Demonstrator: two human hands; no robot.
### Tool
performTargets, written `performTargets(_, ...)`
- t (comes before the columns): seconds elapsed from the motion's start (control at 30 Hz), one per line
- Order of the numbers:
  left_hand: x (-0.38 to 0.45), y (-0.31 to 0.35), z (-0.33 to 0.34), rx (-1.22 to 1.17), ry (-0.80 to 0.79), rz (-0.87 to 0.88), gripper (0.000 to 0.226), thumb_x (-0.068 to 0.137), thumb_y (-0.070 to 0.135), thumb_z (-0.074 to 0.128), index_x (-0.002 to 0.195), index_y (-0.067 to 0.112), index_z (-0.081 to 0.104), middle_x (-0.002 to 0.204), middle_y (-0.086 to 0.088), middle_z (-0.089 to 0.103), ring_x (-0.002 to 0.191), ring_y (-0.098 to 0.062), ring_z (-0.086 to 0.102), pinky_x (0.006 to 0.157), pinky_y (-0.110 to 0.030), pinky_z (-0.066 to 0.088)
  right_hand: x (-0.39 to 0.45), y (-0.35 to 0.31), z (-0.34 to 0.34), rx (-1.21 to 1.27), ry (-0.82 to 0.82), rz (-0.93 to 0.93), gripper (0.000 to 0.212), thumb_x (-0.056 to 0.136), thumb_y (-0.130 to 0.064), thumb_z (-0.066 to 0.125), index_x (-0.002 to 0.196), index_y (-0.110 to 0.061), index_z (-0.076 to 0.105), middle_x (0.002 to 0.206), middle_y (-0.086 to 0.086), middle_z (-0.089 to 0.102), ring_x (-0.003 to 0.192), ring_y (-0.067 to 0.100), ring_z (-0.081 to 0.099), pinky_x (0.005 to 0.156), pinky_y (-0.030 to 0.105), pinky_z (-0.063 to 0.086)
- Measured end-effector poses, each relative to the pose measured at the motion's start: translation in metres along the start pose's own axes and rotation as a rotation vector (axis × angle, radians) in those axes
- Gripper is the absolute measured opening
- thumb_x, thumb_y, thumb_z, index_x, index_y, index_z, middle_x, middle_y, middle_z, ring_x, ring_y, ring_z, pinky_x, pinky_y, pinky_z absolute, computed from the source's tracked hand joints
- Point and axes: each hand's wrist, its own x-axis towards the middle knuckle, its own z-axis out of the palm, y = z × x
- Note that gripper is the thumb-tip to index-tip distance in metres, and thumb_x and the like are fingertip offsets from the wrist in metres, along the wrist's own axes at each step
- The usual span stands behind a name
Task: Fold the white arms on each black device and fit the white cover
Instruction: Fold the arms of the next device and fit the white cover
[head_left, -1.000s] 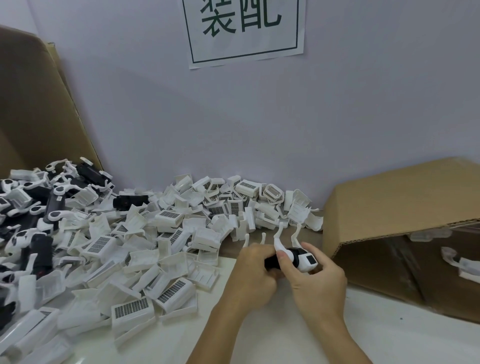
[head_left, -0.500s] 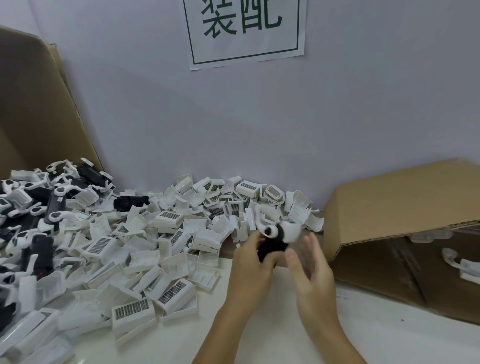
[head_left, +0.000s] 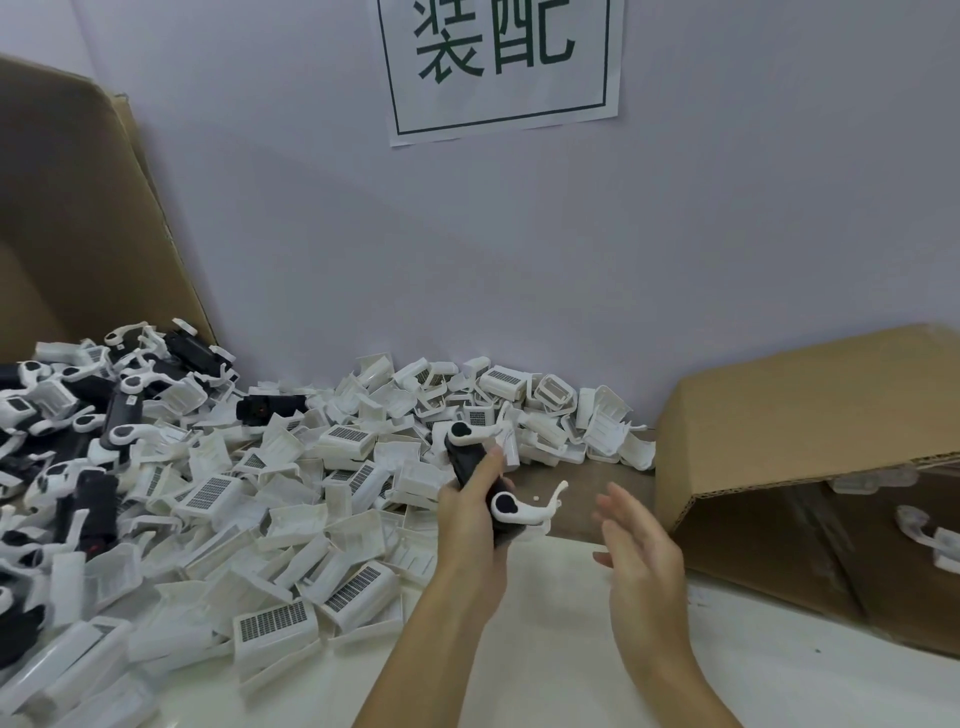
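Left hand (head_left: 470, 512): grips the upright black plastic device with curved white arms (head_left: 475, 467)
Right hand (head_left: 636, 538): fingers spread, empty, just beside it, above the white bench (head_left: 545, 649)

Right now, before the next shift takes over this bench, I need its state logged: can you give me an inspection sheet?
Surface: white table, bare at the front.
Job's things: black device held upright; one white arm sticks out unfolded; no cover fitted.
Clutter: pile of white covers; more black devices far left.
Hands: left hand grips the device; right hand open, apart.
Cables: nothing seen.
Surroundings: cardboard box on its side at right; cardboard sheet; wall sign.
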Motion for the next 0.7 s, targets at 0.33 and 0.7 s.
performTargets(0.33, -0.005, -0.008, -0.005, -0.152, -0.234, -0.001, 0.04, 0.102, 0.03, 0.041, 0.121, -0.001, 0.058, 0.098, -0.021, 0.071, 0.085, -0.031, 0.071, 0.073, -0.041, 0.058, -0.004, -0.006, 0.002, -0.082, -0.223, -0.003, 0.036, 0.093, 0.004, 0.05, 0.115, -0.02, 0.065, 0.081, 0.004, 0.076, 0.07, 0.012, 0.069, 0.06, 0.014, 0.046)
performTargets(0.7, -0.011, -0.019, 0.001, 0.034, -0.346, 0.127, 0.039, 0.089, 0.029, 0.056, 0.118, 0.004, 0.061, 0.105, -0.022, 0.071, 0.089, -0.031, 0.072, 0.062, -0.039, 0.057, -0.004, -0.004, 0.003, -0.08, -0.33, -0.002, 0.016, 0.1, -0.013, 0.055, 0.106, -0.024, 0.065, 0.081, 0.0, 0.071, 0.068, 0.014, 0.064, 0.067, 0.024, 0.053)
